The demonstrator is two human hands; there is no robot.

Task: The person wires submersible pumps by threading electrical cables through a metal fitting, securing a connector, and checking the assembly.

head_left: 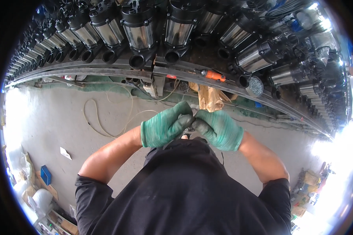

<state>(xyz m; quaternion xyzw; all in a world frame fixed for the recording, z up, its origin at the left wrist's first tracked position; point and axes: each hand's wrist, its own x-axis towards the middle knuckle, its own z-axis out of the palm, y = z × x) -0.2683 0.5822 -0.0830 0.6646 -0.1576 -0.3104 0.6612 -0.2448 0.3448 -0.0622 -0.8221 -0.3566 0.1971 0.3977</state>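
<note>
Your gloved left hand and right hand come together just beyond the front of your black shirt, near its midline, fingers curled; whether they grip anything is hidden. Your bare left forearm and right forearm converge from bent elbows beside the shirt.

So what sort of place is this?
Probably a workshop or small factory floor: rows of matching silver-and-black machines, perhaps pumps, line a long bench, and an orange hand tool lies near its edge beside what look like small metal parts.
</note>
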